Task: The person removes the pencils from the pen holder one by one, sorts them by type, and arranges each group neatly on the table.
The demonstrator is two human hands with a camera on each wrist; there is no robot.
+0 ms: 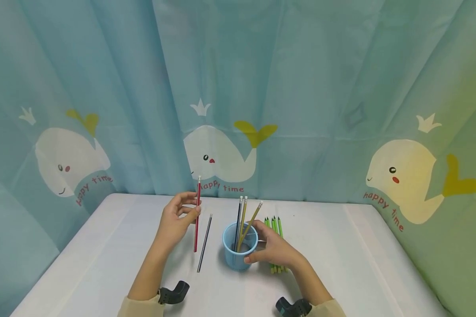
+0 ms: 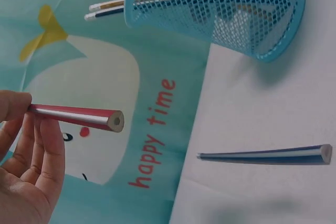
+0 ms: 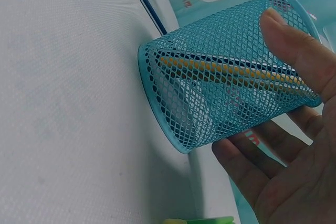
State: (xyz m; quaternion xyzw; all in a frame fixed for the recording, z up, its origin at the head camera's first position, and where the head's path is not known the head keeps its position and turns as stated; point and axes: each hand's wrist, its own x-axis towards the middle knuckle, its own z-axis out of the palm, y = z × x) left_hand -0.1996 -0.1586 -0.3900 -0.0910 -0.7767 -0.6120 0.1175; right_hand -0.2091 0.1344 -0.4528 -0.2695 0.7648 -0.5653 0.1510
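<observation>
My left hand pinches a red pencil between thumb and fingers, left of the cup; its white eraser points up. In the left wrist view the flat, unsharpened end of the red pencil faces the camera. My right hand grips a light blue mesh pencil cup from its right side, thumb in front near the rim, fingers behind. A dark blue pencil and two yellow pencils lean inside the cup, erasers up. Another dark blue pencil lies on the table between left hand and cup.
Several green pencils with dark points lie side by side on the table, partly hidden behind my right hand. The white table ends at a blue-green curtain printed with whales. A dark wrist device is on each forearm.
</observation>
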